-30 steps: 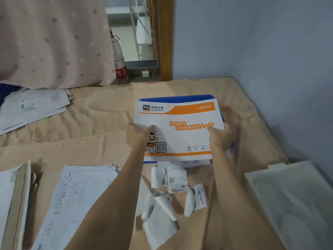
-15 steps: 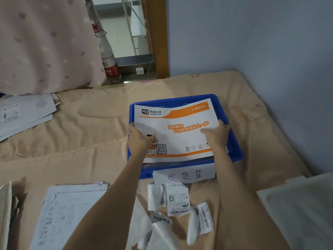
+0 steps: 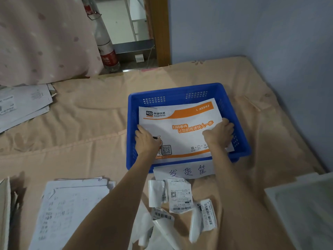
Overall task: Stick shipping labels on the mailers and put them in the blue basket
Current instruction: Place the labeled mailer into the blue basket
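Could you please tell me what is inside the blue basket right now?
A white-and-orange mailer, held by the left hand and right hand. It covers the basket floor, so anything beneath is hidden.

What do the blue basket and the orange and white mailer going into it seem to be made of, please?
The blue basket looks like moulded plastic with a slight sheen: uniform colour and grids of small vent holes in its walls. The mailer looks like thin printed paper or card, perhaps lightly coated: it lies flat with crisp edges and sharp print. The picture cannot settle which.
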The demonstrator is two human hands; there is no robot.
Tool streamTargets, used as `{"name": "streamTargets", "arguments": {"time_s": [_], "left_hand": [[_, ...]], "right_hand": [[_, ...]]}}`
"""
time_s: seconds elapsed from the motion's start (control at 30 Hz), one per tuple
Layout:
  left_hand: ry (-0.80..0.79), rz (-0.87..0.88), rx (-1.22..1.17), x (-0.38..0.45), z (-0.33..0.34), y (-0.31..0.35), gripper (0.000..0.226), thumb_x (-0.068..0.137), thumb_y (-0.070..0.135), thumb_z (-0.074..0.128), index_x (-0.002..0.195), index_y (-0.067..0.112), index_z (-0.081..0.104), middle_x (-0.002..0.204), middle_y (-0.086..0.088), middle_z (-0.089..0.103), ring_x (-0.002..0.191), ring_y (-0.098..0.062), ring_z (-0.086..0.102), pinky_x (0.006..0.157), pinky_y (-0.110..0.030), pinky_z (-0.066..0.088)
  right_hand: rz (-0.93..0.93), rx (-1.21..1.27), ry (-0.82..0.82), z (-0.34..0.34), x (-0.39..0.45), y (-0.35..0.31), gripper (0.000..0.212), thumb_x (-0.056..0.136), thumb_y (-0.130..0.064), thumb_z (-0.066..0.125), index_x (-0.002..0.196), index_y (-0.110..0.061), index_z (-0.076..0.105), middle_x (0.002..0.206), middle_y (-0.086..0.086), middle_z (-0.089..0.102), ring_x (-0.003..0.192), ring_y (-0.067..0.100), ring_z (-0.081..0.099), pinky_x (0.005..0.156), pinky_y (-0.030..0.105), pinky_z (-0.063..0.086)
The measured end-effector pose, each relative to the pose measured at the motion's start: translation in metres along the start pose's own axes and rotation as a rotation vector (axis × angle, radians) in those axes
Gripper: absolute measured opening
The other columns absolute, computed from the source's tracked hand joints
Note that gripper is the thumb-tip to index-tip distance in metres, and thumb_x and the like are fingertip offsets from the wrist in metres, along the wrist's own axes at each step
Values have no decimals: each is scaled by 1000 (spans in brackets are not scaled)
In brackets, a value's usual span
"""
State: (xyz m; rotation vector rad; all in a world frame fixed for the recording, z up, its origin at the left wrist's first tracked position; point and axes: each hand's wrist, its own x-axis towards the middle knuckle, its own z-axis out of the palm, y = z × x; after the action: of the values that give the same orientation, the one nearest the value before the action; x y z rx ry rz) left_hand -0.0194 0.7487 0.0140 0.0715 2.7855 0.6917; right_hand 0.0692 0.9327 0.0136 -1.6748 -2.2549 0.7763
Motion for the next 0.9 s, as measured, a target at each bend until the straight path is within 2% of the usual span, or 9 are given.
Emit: {"name": "streamTargets", "arguments": {"time_s": [0.13, 0.23, 0.3, 0.4, 0.5, 0.57, 0.67, 0.73, 0.9], "left_hand": [[1, 19, 142, -1, 5, -1, 97, 85, 34, 69, 149, 0, 3, 146, -19, 25, 137, -32, 29, 109, -38, 33], [20, 68, 276, -1, 9, -2, 84, 89, 33, 63, 148, 6, 10, 145, -19, 24, 134, -33, 30, 107, -40, 34], [23, 138, 383, -1, 11, -2, 71, 92, 30, 58, 146, 12, 16, 146, -18, 23, 132, -33, 30, 107, -40, 34], [-41, 207, 464, 2, 7, 3, 57, 93, 29, 53, 141, 12, 28, 145, -15, 27, 131, -32, 31, 107, -40, 33], [-47, 243, 206, -7, -9, 12, 43, 93, 28, 53, 131, 14, 39, 129, -7, 51, 118, -26, 49, 100, -41, 40], [74, 254, -76, -25, -23, 12, 31, 94, 28, 52, 123, 19, 46, 108, 2, 64, 98, -19, 62, 84, -39, 50], [329, 245, -267, -61, -39, -1, 17, 94, 24, 50, 110, 20, 53, 80, 11, 61, 71, -13, 61, 64, -32, 48], [403, 232, -323, -77, -50, -15, 13, 93, 21, 51, 106, 19, 53, 77, 12, 59, 67, -14, 59, 61, -32, 48], [528, 145, -357, -98, -86, -55, 9, 93, 24, 49, 98, 17, 54, 71, 6, 62, 65, -20, 59, 61, -34, 45]], "right_hand": [[27, -139, -72, 5, 0, 8, 71, 80, -29, 74, 136, -9, 36, 142, 17, 40, 133, 36, 37, 114, 48, 28], [43, -257, -187, 8, -1, 10, 79, 85, -31, 67, 146, -8, 22, 150, 18, 26, 139, 35, 25, 116, 47, 21], [43, -315, -249, 10, -1, 9, 83, 88, -31, 62, 149, -6, 12, 152, 17, 19, 139, 34, 22, 115, 46, 21], [7, -347, -270, 9, -4, 4, 84, 88, -31, 62, 149, -7, 10, 151, 15, 18, 136, 34, 27, 115, 45, 24], [-28, -212, -202, 1, -14, -6, 76, 87, -37, 65, 146, -10, 24, 147, 14, 27, 131, 32, 34, 112, 45, 31], [-47, -1, -159, -6, -26, -15, 62, 89, -36, 63, 139, -10, 37, 141, 14, 37, 126, 31, 41, 106, 44, 40], [-106, 268, -188, -19, -52, -23, 43, 92, -27, 60, 130, -11, 48, 131, 10, 47, 113, 23, 52, 91, 32, 48], [-132, 377, -217, -26, -73, -26, 31, 93, -22, 58, 122, -11, 55, 124, 7, 53, 104, 18, 55, 81, 25, 44], [-193, 651, -202, -34, -133, -41, 12, 93, -14, 57, 102, -11, 64, 101, 4, 69, 91, 19, 66, 69, 15, 46]]}}
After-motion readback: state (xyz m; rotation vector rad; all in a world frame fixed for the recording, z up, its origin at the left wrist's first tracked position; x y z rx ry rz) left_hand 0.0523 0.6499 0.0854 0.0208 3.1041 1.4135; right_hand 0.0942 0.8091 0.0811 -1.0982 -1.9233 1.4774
